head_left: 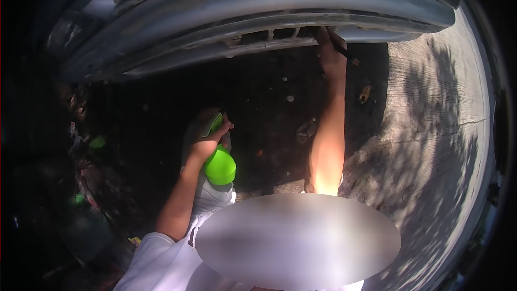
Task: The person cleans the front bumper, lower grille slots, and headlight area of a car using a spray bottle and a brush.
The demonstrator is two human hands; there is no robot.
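Note:
My left hand (209,144) is wrapped round the neck of a bright green spray bottle (221,167), which hangs low over the dark ground, near my leg. Part of the green spray head (214,124) shows above my fingers. Stretched forward, my right hand (331,56) is at the lower grille opening of a grey car bumper (258,0). It grips a thin tool with a dark handle (347,54), whose end sticks out to the right. The tool's working end and my right fingertips are hidden at the bumper, so its kind is unclear.
The bumper's lower lip (188,59) runs across the top of the view. Shaded ground lies below it, with a dry leaf (365,94) and small bits of debris. Ridged concrete (425,129) extends to the right. A blurred oval covers the bottom centre.

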